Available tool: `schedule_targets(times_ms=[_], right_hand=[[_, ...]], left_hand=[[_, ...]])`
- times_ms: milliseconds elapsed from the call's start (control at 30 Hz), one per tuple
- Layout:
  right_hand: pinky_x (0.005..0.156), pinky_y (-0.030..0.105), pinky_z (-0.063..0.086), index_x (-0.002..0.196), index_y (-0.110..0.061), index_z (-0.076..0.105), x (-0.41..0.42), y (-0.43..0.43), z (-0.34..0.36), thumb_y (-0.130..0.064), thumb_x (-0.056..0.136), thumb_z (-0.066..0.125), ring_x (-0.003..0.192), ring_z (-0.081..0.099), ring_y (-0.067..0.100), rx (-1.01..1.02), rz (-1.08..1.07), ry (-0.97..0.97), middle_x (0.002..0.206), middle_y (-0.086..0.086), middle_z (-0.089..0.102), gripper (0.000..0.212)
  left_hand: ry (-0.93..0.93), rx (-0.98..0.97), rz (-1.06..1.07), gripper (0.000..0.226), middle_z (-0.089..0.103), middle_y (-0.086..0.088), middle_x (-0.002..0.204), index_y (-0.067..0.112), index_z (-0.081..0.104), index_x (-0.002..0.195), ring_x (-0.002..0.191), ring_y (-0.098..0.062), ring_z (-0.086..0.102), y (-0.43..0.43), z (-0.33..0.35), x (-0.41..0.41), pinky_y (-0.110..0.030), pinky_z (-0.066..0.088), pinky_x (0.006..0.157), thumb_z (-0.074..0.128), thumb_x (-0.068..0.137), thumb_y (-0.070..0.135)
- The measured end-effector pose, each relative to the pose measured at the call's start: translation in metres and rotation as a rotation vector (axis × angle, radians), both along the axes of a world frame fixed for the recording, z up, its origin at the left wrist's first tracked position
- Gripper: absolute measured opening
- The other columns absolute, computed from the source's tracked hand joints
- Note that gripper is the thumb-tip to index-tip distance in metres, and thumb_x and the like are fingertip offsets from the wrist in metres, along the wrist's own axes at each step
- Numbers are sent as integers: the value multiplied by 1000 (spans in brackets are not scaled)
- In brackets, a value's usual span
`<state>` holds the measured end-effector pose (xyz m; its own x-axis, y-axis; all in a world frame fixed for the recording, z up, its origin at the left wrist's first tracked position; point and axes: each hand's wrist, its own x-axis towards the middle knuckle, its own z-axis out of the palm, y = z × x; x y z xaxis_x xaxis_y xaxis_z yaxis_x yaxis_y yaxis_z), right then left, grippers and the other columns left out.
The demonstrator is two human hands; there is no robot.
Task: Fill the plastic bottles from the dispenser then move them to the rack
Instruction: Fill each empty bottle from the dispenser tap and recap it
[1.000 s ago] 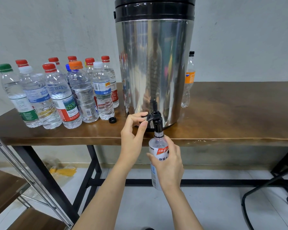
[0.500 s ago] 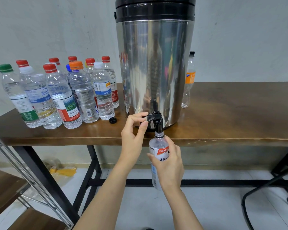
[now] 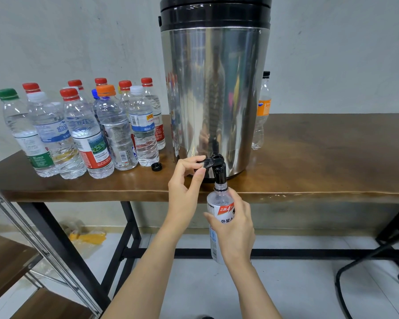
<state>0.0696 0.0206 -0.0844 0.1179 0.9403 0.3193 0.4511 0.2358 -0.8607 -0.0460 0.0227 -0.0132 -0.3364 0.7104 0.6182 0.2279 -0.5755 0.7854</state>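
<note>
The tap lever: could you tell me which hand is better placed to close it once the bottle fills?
Left hand: its fingers pinch the tap lever; the right hand grips the bottle under the spout.

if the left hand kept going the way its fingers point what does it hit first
The left hand pinches the tap lever with fingers pointing right, so the black tap probably comes first. The steel dispenser stands just behind it, though depth is hard to judge.
</note>
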Motion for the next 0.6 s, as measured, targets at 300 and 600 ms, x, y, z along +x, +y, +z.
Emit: schedule_targets(times_ms=[300, 600], right_hand=[[73, 25, 45, 140, -40, 42, 0, 0, -1, -40, 73, 84, 94, 47, 3, 2, 13, 23, 114, -17, 43, 79], [72, 23, 43, 141, -39, 42, 0, 0, -1, -39, 74, 84, 95, 48, 2, 7, 14, 17, 117, -15, 46, 79]], left_hand=[[5, 4, 3, 18, 65, 3, 118, 21, 59, 95, 116, -9, 59, 0, 1, 0, -20, 45, 95, 57, 96, 3], [13, -2, 13, 16, 65, 4, 118, 21, 59, 95, 117, -10, 59, -1, 1, 0, -21, 45, 95, 57, 96, 5]])
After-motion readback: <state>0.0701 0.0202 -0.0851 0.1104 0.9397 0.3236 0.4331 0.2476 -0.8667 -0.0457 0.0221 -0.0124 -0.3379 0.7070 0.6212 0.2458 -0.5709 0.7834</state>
